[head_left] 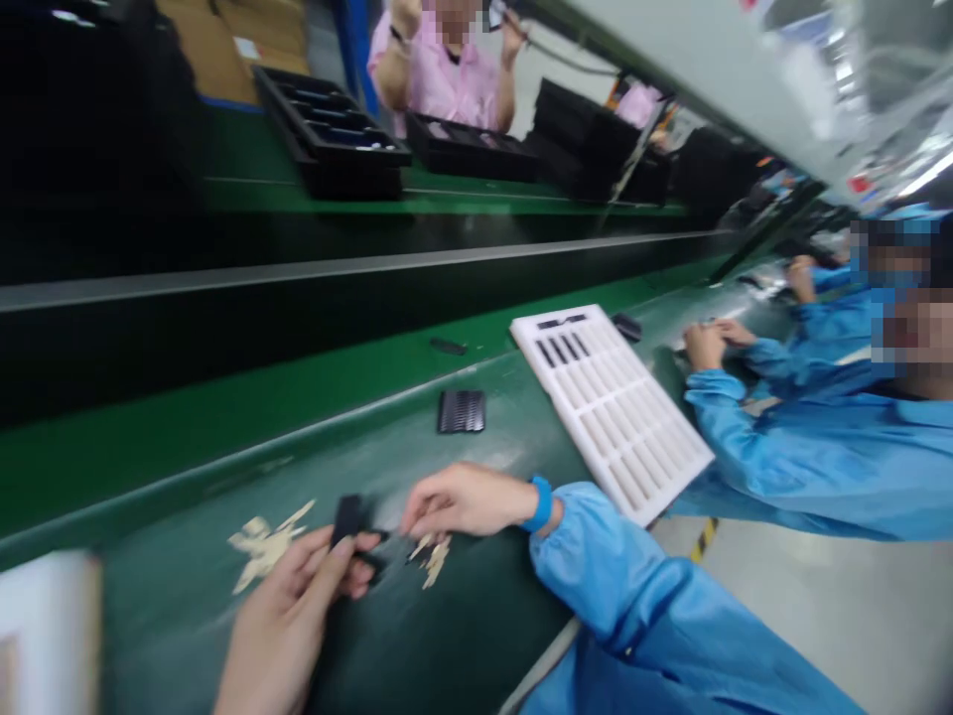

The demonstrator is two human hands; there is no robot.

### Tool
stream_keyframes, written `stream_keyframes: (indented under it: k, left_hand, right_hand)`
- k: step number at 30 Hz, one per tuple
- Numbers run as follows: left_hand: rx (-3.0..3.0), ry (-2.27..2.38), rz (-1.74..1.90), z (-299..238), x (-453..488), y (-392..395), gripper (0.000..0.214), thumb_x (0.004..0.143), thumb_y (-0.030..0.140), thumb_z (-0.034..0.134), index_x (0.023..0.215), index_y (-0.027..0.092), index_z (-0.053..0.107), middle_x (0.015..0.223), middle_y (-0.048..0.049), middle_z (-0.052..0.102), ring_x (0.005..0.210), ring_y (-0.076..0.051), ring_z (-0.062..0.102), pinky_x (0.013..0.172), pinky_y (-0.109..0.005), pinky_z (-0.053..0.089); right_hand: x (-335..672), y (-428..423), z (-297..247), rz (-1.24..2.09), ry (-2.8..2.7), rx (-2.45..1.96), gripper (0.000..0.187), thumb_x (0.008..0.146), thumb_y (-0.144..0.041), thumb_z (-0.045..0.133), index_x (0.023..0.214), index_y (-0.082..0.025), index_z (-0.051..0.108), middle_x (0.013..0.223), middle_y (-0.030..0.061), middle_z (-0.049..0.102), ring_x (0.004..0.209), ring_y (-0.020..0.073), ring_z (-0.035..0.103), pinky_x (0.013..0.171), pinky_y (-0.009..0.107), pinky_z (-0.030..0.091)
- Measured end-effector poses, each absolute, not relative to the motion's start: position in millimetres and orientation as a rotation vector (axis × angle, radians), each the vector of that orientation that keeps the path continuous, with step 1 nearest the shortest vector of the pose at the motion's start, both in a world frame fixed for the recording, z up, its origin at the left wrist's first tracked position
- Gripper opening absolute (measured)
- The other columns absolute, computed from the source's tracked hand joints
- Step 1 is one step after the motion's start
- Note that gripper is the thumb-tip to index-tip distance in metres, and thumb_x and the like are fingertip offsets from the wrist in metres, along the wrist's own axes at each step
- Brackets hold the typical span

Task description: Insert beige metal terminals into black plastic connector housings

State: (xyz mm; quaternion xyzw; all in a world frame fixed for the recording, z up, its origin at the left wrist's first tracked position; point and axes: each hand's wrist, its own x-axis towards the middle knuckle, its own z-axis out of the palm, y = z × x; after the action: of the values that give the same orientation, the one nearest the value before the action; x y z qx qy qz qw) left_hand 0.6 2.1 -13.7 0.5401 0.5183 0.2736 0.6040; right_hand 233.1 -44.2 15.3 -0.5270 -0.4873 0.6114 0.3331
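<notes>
My left hand (309,586) grips a small flat black rectangular piece (346,516) between thumb and fingers, just above the green table. My right hand (462,501), with a blue band (542,503) at the wrist, has its fingertips drawn together a short way to the right of that piece. Whether it pinches anything is too blurred to tell. Under its fingers lie a few thin tan strips (436,564) with small dark bits. A larger heap of pale tan strips (264,551) rests beyond my left hand. Past my right hand sits a black ribbed stack (461,411).
A white slotted tray (625,412) stands at right, black pieces in several far slots. A blurred white object (49,636) is at the lower left. Across the bench, a person in pink (454,79) works behind black trays (335,129). Co-workers in blue sleeves (804,427) sit at right.
</notes>
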Motion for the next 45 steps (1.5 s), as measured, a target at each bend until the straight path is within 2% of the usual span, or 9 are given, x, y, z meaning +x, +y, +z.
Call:
stream_keyframes:
  k: [3,7,13,18,25,33,39,42,45]
  left_hand:
    - [1.122,1.09,0.601,4.9,4.4,-5.5,0.049,0.082,0.054,0.077,0.109,0.013,0.072,0.091,-0.0067,0.078,0.064,-0.011,0.063,0.063,-0.024,0.055]
    - [1.021,1.023,0.652,0.0,5.0,-3.9,0.05,0.082,0.057,0.076,0.103,0.012,0.067,0.091,-0.0083,0.076,0.064,-0.011,0.064,0.061,-0.024,0.054]
    - [0.949,0.984,0.687,-6.6,2.0,-5.2,0.053,0.082,0.063,0.075,0.095,0.015,0.057,0.08,-0.0033,0.07,0.06,-0.01,0.064,0.057,-0.023,0.053]
    - [1.098,1.082,0.66,-6.8,1.7,-7.2,0.04,0.087,0.046,0.074,0.108,0.015,0.059,0.06,0.0066,0.056,0.05,-0.008,0.055,0.052,-0.021,0.048]
    - [1.191,1.229,0.645,-12.4,-1.0,-5.4,0.024,0.09,0.037,0.07,0.093,0.017,0.058,0.061,0.0056,0.055,0.051,-0.009,0.056,0.049,-0.021,0.049]
    - [1.231,1.238,0.577,-11.8,-4.7,-5.1,0.034,0.09,0.049,0.071,0.091,0.018,0.058,0.061,0.0048,0.057,0.05,-0.009,0.058,0.048,-0.02,0.049]
    - [1.239,1.188,0.553,-10.2,-6.3,-2.6,0.032,0.09,0.047,0.069,0.088,0.017,0.057,0.058,0.005,0.058,0.047,-0.008,0.056,0.047,-0.019,0.045]
    - [1.192,1.171,0.553,-6.6,-6.8,-1.4,0.032,0.089,0.046,0.069,0.085,0.017,0.055,0.055,0.0056,0.057,0.045,-0.008,0.054,0.047,-0.019,0.044]
    - [1.159,1.148,0.547,-4.8,-7.4,-0.3,0.035,0.088,0.047,0.071,0.083,0.017,0.053,0.055,0.0058,0.057,0.045,-0.007,0.053,0.047,-0.018,0.043]
  right_hand:
    - [226.5,-48.1,11.9,1.557,-1.112,-1.298,0.016,0.094,-0.032,0.073,0.095,-0.016,0.071,0.082,0.002,0.074,0.073,0.0143,0.071,0.075,0.027,0.058]
    - [222.3,-45.9,-1.9,1.582,-0.908,-1.191,0.031,0.098,-0.05,0.068,0.108,-0.02,0.071,0.104,0.0061,0.076,0.093,0.0162,0.074,0.094,0.034,0.058]
    - [207.4,-48.5,-1.2,1.623,-0.633,-1.119,0.035,0.1,-0.051,0.065,0.114,-0.021,0.074,0.126,0.0139,0.074,0.127,0.0276,0.067,0.118,0.05,0.046]
    - [192.4,-54.6,3.4,1.662,-0.683,-1.056,0.034,0.104,-0.049,0.057,0.125,-0.025,0.07,0.138,0.0114,0.07,0.138,0.0277,0.059,0.123,0.053,0.04]
    - [182.6,-59.9,8.2,1.686,-0.777,-1.072,0.035,0.104,-0.05,0.057,0.129,-0.028,0.066,0.144,0.0105,0.066,0.142,0.0286,0.056,0.123,0.054,0.041]
    - [181.4,-59.3,10.6,1.633,-0.872,-1.147,0.039,0.103,-0.054,0.054,0.132,-0.03,0.062,0.146,0.0101,0.064,0.142,0.0295,0.056,0.121,0.057,0.043]
    - [181.0,-61.0,11.0,1.654,-0.85,-1.122,0.038,0.102,-0.053,0.058,0.132,-0.029,0.064,0.146,0.0094,0.064,0.139,0.0284,0.058,0.121,0.054,0.044]
    - [186.6,-59.7,4.8,1.569,-0.954,-1.256,0.042,0.1,-0.055,0.062,0.132,-0.027,0.065,0.138,0.0102,0.069,0.126,0.0271,0.067,0.113,0.049,0.052]
    - [191.2,-55.9,-3.3,1.429,-1.142,-1.504,0.047,0.094,-0.06,0.068,0.121,-0.022,0.07,0.105,0.0105,0.078,0.093,0.0244,0.075,0.087,0.04,0.063]
